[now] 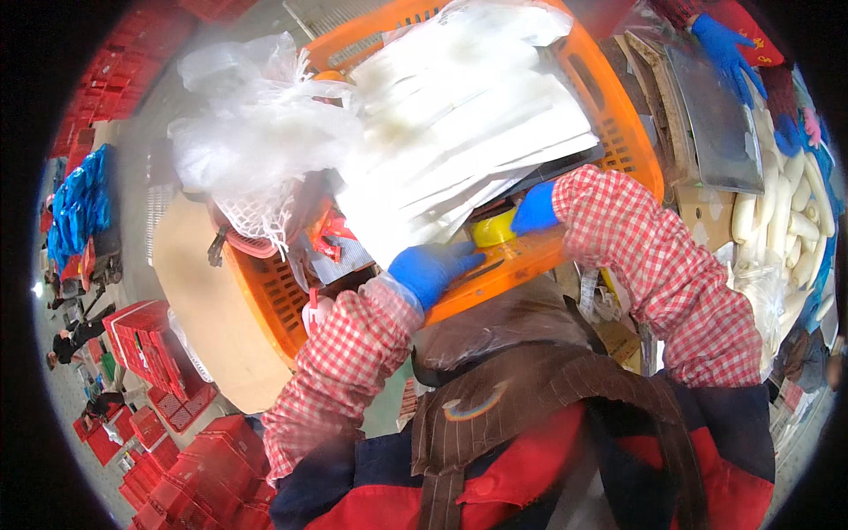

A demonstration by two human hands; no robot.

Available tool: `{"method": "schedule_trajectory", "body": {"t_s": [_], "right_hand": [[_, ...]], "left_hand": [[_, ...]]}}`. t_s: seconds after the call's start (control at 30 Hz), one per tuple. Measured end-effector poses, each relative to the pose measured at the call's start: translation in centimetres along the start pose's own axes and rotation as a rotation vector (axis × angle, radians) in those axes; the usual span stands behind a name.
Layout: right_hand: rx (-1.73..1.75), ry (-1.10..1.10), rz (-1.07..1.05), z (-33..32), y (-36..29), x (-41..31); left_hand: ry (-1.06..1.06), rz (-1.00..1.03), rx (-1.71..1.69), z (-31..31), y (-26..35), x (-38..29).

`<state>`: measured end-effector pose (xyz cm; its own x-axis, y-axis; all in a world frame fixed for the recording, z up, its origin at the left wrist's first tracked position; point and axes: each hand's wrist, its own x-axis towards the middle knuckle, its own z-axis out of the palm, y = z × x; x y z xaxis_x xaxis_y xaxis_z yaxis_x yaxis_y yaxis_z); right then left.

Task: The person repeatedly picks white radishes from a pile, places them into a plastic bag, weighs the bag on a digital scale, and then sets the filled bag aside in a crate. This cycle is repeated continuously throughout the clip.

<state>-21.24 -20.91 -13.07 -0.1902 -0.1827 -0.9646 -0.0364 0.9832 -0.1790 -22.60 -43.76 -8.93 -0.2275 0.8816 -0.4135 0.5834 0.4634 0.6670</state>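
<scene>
My left hand, in a blue glove, lies over the near rim of an orange plastic basket, at the lower edge of a stack of white sheets or bags. Its fingers point towards a round yellow object. My right hand, also gloved in blue, is at the right side of that yellow object; its fingertips are partly hidden, so I cannot tell whether it grips it. Clear plastic bags and a white net lie at the basket's left, above a reddish small basket.
Long white radishes are piled at the right, beside a dark board. Another person's blue-gloved hand is above that board. A tan board adjoins the orange basket at left. Red crates are stacked at the lower left.
</scene>
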Motion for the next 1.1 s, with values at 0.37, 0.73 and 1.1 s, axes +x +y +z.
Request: {"method": "schedule_trajectory", "body": {"t_s": [0.37, 0.73, 1.1], "right_hand": [[0.158, 0.596, -0.158, 3.0, 4.7, 4.5], [-0.077, 0.584, -0.189, 0.8, -2.3, -3.0], [-0.345, 0.405, 0.063, -0.2, -6.0, -2.0]], "left_hand": [[-0.107, -0.211, 0.239, 0.3, -0.2, -1.9], [0.227, -0.234, 0.042, 2.0, -0.5, -3.7], [0.514, -0.210, -0.074, 3.2, 4.0, -3.1]]}}
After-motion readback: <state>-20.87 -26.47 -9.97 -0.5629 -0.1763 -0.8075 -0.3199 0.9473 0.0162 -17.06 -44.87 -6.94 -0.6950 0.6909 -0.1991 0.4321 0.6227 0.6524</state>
